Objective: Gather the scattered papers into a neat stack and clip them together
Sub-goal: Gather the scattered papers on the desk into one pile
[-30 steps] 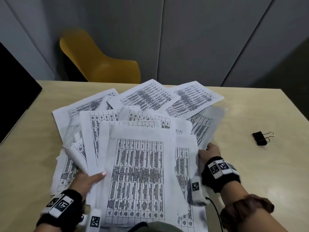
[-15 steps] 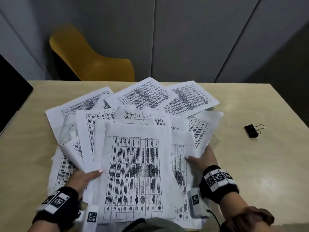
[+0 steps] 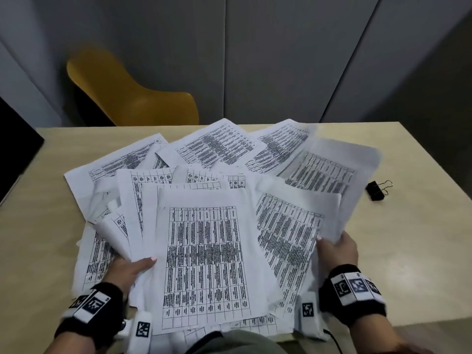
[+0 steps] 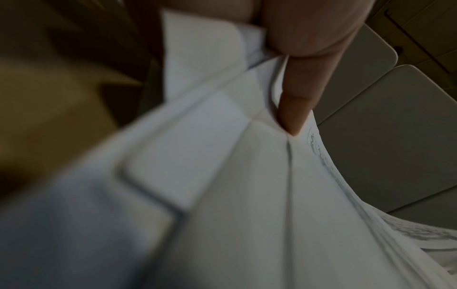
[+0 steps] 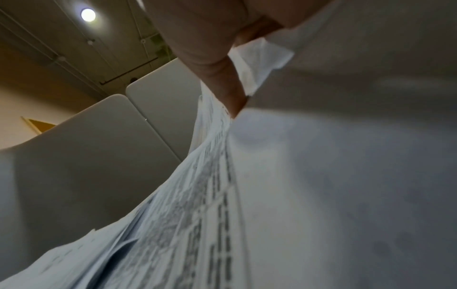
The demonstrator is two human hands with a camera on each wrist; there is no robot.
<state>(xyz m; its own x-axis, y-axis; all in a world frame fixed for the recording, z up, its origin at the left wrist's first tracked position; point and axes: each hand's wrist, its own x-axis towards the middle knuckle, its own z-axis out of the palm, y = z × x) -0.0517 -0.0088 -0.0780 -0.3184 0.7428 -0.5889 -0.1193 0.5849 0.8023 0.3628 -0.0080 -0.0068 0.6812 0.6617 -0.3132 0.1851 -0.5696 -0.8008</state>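
A: Grey wall panels (image 3: 281, 60) at the back, a yellow chair (image 3: 132, 98) tucked behind, and a pale wooden surface (image 3: 413, 251) carrying the whole mess.

B: And what a mess. The papers (image 3: 204, 251), printed with dense tables, lie fanned and overlapping between the two hands and out beyond the fingertips toward the far edge.

A: The left hand (image 3: 127, 273) is in at the near left side of the pile, thumb laid on top of the front sheet and the other fingers hidden under it. That's a grasp on the papers.

B: The left wrist view agrees: one finger (image 4: 296, 101) pressed into a fold of white sheets.

A: The right hand (image 3: 337, 249) grips the right edge of a sheet, thumb over the top, with the sheets just past its fingers lifted and blurred.

B: From the right wrist, a finger (image 5: 232, 93) sits against the curling sheet edges.

A: The binder clip (image 3: 376, 190), black with wire handles, lies on the bare surface beyond the right hand and out to its right, apart from the papers and touched by neither hand.

B: No tray or box anywhere; everything sits loose on the surface.
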